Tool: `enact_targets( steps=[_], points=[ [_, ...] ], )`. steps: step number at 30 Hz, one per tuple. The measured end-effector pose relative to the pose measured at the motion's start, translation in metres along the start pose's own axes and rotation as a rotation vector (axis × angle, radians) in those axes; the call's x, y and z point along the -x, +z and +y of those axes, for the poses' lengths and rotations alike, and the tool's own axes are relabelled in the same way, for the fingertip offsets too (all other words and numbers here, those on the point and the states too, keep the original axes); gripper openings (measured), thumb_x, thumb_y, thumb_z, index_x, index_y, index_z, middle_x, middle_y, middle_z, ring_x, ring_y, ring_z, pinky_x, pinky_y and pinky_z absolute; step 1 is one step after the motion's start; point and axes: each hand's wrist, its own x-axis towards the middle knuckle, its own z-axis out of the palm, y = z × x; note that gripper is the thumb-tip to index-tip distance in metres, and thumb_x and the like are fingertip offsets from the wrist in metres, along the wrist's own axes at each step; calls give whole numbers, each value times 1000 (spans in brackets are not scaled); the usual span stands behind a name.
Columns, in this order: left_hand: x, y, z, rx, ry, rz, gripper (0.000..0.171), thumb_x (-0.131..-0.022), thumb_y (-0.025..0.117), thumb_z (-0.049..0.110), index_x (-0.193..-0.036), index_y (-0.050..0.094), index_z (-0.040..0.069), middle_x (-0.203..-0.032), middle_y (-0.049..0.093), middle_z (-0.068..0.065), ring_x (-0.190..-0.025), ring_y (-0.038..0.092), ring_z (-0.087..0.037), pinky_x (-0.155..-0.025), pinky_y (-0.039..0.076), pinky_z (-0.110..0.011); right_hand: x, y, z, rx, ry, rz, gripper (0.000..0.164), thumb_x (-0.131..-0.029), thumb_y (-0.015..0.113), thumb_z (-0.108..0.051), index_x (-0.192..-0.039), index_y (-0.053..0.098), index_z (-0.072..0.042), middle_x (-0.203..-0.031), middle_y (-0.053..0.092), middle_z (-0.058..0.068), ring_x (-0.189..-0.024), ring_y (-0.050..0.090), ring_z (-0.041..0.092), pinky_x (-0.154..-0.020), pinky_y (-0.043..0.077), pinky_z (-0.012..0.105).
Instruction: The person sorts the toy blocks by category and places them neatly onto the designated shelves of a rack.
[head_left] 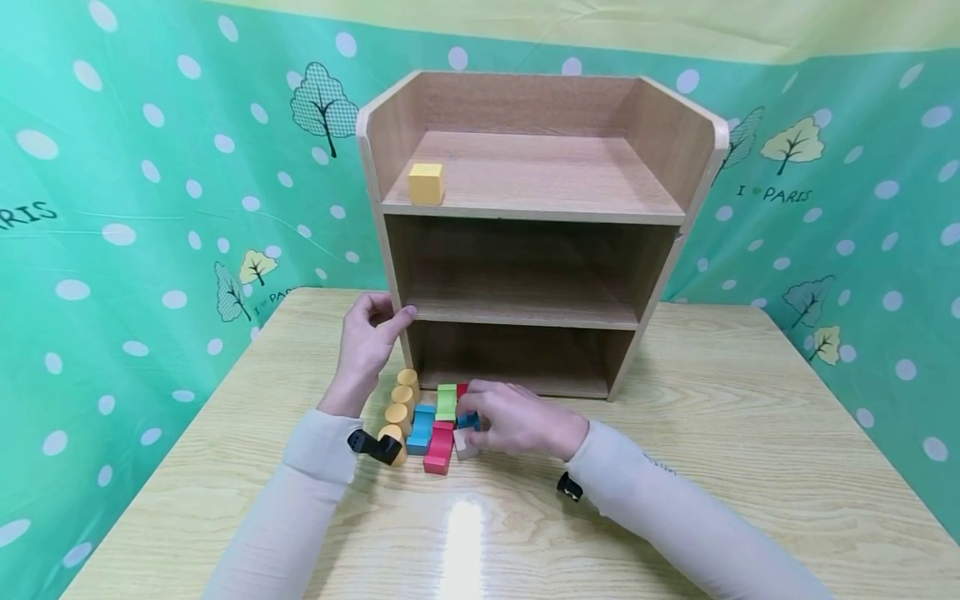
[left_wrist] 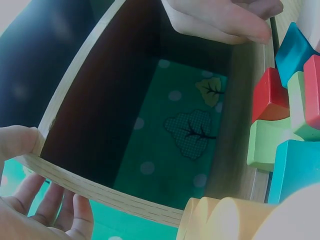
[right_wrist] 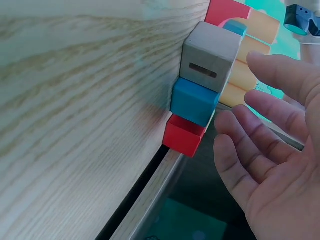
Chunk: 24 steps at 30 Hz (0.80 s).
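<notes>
A wooden shelf unit [head_left: 525,212] stands on the table. My left hand [head_left: 367,337] grips its left side panel, thumb on the front edge and fingers round the outside. My right hand [head_left: 517,417] hovers over the right end of a group of coloured blocks in front of the shelf. In the right wrist view its fingers are loosely bent, beside a grey block [right_wrist: 210,57] with a slot, a blue block [right_wrist: 195,102] and a red block [right_wrist: 184,135]. A green block [head_left: 446,402], another blue block [head_left: 422,429] and a pinkish-red block [head_left: 438,448] lie to its left.
Several tan cylinders [head_left: 397,414] form a row at the blocks' left side. One yellow cube [head_left: 426,184] sits on the shelf's top board, near the left. Behind the wooden table [head_left: 735,467] hangs a green dotted cloth [head_left: 172,167].
</notes>
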Motion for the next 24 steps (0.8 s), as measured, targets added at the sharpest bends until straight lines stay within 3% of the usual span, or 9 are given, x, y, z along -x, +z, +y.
enact_targets(
  steps=[16, 24],
  points=[
    [-1, 0, -1, -1, -2, -1, 40, -86, 71, 25, -117, 54, 7, -114, 55, -7, -104, 50, -22, -90, 44, -37, 1, 7, -1, 31, -57, 1, 27, -84, 74, -26, -109, 68, -16, -99, 57, -6, -81, 52, 8, -70, 45, 18],
    [0, -1, -1, -4, 0, -3, 40, -87, 71, 25, -117, 53, 7, -114, 55, -7, -105, 50, -22, -90, 44, -37, 1, 12, -1, 79, -67, 6, 28, -81, 77, -28, -106, 69, -18, -94, 54, -8, -76, 49, 6, -64, 42, 18]
  ],
)
